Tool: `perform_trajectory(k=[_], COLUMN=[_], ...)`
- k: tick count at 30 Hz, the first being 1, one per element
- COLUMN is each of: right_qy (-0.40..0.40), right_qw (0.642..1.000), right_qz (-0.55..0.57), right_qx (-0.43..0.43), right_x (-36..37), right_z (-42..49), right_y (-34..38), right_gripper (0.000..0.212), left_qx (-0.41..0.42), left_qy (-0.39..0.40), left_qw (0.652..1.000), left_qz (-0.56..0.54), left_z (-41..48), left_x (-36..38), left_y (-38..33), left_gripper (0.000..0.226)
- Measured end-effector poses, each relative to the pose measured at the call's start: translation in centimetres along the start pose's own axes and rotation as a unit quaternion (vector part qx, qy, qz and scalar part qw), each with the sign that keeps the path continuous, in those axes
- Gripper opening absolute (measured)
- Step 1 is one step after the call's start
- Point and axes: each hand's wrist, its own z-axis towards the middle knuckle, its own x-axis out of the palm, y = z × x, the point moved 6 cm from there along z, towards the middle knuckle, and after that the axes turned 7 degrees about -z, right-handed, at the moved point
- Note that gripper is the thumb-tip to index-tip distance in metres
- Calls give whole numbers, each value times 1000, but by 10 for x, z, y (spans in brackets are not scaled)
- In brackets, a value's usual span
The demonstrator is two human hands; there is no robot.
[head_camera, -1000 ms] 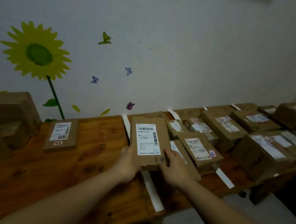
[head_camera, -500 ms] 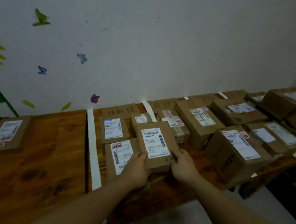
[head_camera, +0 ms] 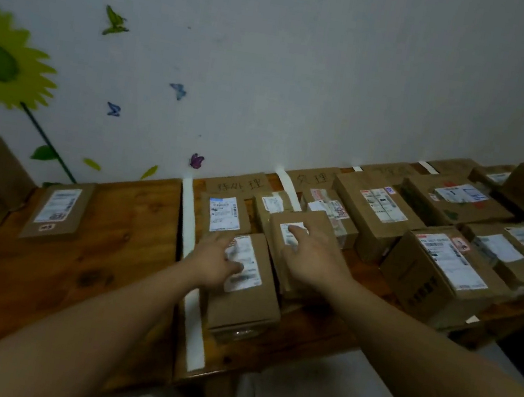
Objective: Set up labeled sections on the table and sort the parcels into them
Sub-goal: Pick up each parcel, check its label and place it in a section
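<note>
Fingers straight and gripping nothing, the left hand (head_camera: pixel 214 259) is resting on the front parcel (head_camera: pixel 243 311), the right hand (head_camera: pixel 312 258) on the flat parcel (head_camera: pixel 275 234) beside it — both lying just right of the white tape strip (head_camera: pixel 188 218).

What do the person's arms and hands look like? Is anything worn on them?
The left forearm and right forearm are bare; no sleeve shows. The left hand and right hand wear no glove; no watch, bracelet or ring is visible.
</note>
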Motion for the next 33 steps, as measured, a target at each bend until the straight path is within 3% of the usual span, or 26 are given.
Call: perform_trajectory(k=[5,14,22,33], right_qy=[43,94,132,238], right_qw=[993,976,979,966], right_qz=[35,8,28,69], right_qx=[-100,-198,-151,-69], right_x=[10,82,172,278], right_z=[17,45,82,150], right_y=[105,301,434,466], right_gripper=[54,64,71,56], left_qx=[-95,-186,-251,-280], left_qy=[-86,-146,-122,-62], left_qw=[992,972,959,946], left_qz=[25,6,-54,-149], left_z=[-35,-99,-109,-37], left_x=[-81,-203,-282,-273], left_y=[65,233,391,468], left_gripper=[76,79,75,74])
